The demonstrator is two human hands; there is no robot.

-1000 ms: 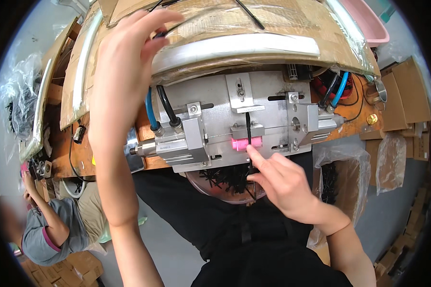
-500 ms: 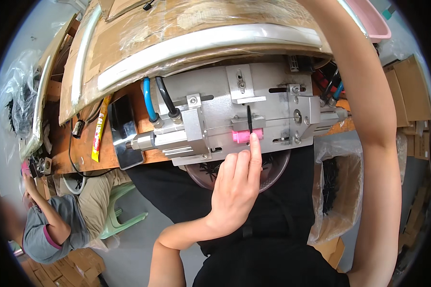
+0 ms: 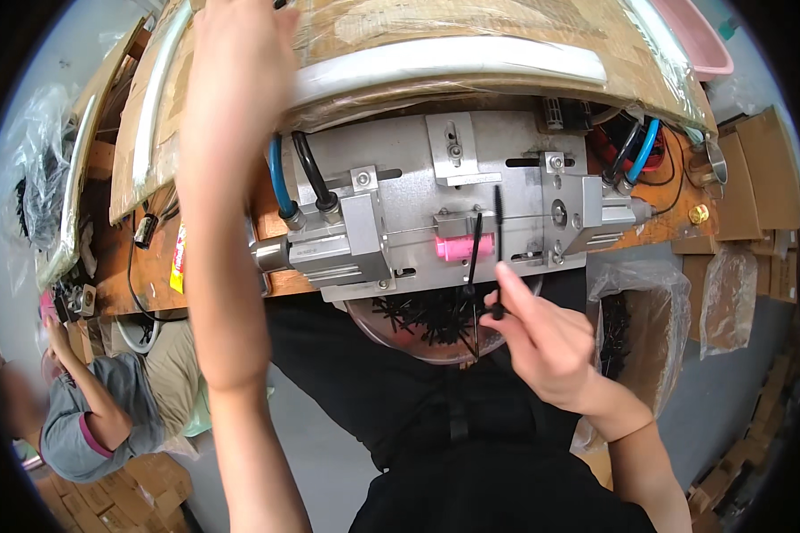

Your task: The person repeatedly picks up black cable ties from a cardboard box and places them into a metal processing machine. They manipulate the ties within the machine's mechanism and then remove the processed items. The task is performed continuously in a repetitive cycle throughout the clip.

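In the head view, the right hand (image 3: 547, 348) appears to pinch a slim black rod (image 3: 499, 222) between thumb and forefinger, its far end pointing up the plate (image 3: 409, 197); a second rod (image 3: 476, 244) crosses the pink block (image 3: 453, 249), just left of the held one and apart from it; the left hand (image 3: 240, 62) is raised over the cardboard (image 3: 391, 25), blurred, and I cannot tell whether its fingers are closed on anything; the step in hand looks like handling rods at the block, and the next move seems to call for a light, steady pinch clear of the second rod; actuators (image 3: 329, 259) flank the block and limit sideways room, with bare plate between; the cardboard bounds the far side; the bowl (image 3: 364, 331) sits below the plate's near edge, close by the right fingers.
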